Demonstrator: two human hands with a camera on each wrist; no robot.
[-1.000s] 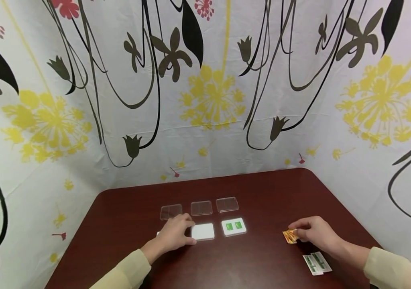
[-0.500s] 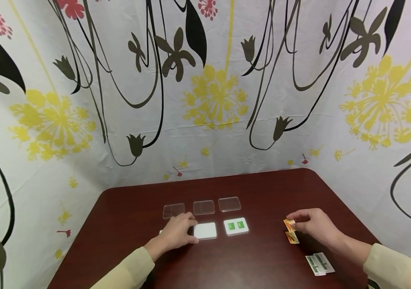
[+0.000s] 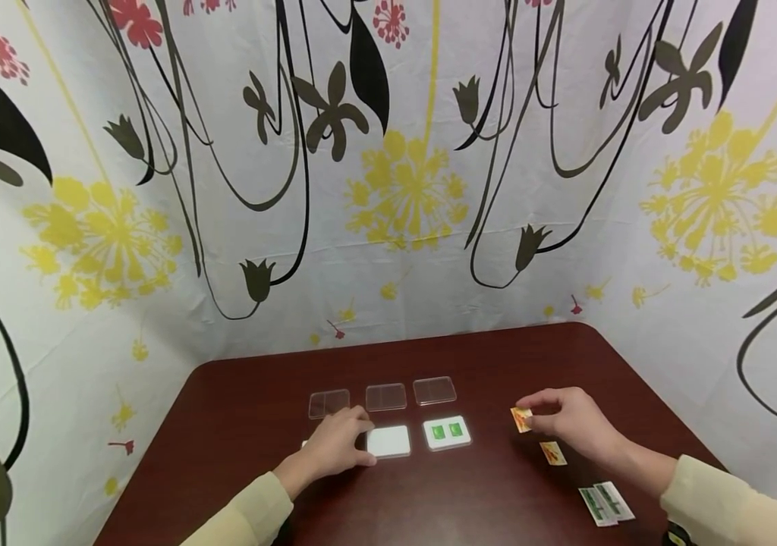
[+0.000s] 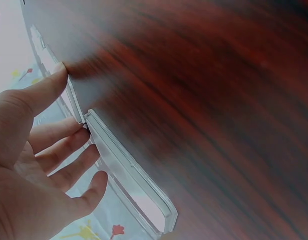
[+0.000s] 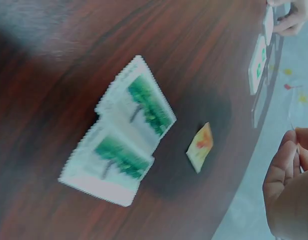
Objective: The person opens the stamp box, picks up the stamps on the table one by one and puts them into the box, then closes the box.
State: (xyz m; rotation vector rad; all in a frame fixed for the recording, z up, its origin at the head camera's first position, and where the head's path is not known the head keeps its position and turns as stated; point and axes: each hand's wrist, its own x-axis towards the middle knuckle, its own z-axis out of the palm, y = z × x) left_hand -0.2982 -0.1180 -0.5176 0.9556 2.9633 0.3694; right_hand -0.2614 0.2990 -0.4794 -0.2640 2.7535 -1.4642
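Orange stamp [image 3: 520, 419] pinched in right hand [image 3: 576, 419], left hand [image 3: 332, 441] spread beside white case [image 3: 390, 441]

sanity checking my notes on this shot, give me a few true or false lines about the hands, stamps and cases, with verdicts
1. The right hand pinches an orange stamp. True.

2. Every other stamp is inside a case. False: two tree-print stamps and a second orange stamp lie on the table.

3. Three clear lids lie in a row beyond the cases. True.

4. The middle case shows two green rectangles. False: it looks plain white; the rightmost case shows them.

5. The left hand holds a stamp too. False: it is at the left edge of the middle case.
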